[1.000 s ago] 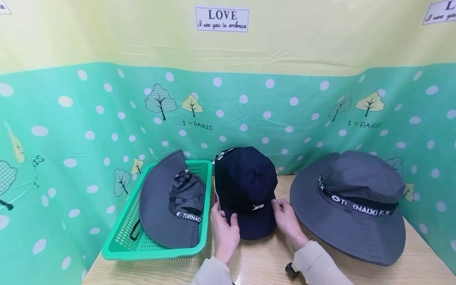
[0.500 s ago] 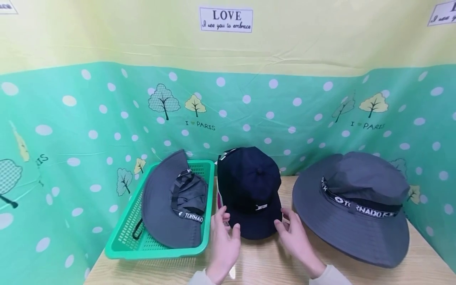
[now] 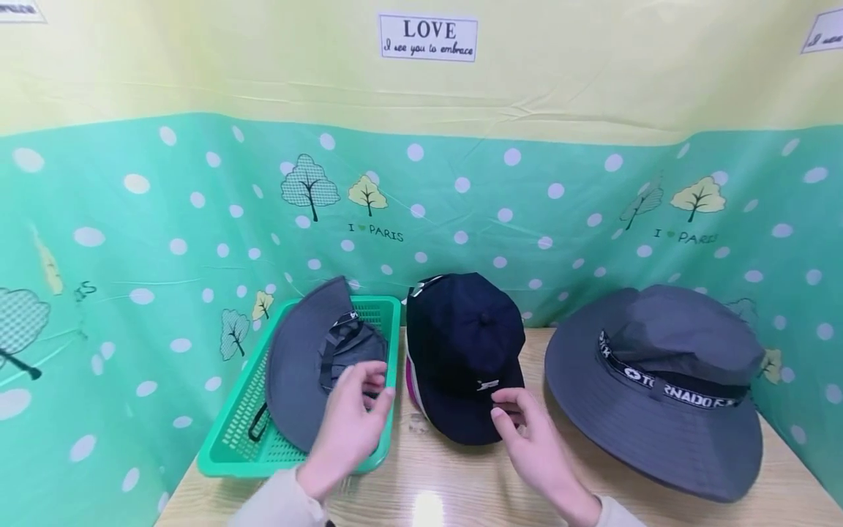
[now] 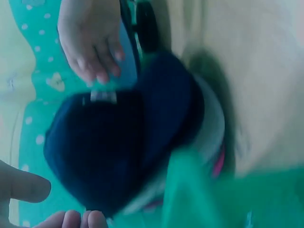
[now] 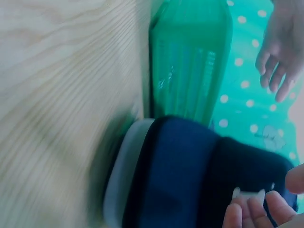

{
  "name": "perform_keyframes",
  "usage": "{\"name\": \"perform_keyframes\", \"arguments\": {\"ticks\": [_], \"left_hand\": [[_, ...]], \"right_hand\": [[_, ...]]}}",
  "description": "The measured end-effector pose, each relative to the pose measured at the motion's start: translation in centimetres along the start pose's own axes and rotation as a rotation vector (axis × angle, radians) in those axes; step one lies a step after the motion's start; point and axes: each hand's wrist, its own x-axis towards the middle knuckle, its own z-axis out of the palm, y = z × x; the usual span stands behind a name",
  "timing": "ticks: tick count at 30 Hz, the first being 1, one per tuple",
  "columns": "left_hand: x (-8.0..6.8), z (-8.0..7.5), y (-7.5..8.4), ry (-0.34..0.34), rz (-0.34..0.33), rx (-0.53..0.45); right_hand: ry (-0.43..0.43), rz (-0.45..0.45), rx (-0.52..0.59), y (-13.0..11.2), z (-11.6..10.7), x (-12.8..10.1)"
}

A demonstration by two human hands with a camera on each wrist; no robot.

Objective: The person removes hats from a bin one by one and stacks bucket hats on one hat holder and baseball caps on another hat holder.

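Basket: the green basket (image 3: 232,432) is sitting at 9 o'clock of the navy cap (image 3: 461,344), holding a folded grey hat (image 3: 296,373).
Left hand: the left hand (image 3: 349,424) is hovering over that hat, fingers loose, gripping nothing.
Right hand: the right hand (image 3: 533,443) is touching the cap's brim, fingers relaxed.
Table: the wooden table (image 3: 461,490) is bearing a grey bucket hat (image 3: 658,380) at 3 o'clock.
Backdrop: a dotted green cloth (image 3: 165,219) is hanging behind.

The left hand (image 3: 349,421) left the navy cap (image 3: 464,351) and moved toward nine o'clock over the green basket (image 3: 230,446); the right hand (image 3: 530,439) edged onto the brim.
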Motion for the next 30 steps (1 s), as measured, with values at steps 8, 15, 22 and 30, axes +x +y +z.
{"name": "perform_keyframes", "arguments": {"ticks": [8,15,22,30], "left_hand": [[4.5,-4.9,-1.6,-0.019,-0.038,0.231],[8.9,-7.6,-5.8,-0.019,-0.08,0.359],[11.7,-8.9,-10.5,-0.033,-0.116,0.455],[13.5,-9.5,-13.4,-0.108,-0.133,0.577]], "right_hand": [[-0.105,-0.007,0.207,-1.4,2.6,0.5],[-0.215,0.004,0.215,-2.3,4.8,1.0],[-0.276,-0.048,0.185,-3.3,6.9,1.5],[-0.367,0.058,0.202,-3.2,9.0,1.9]]}}
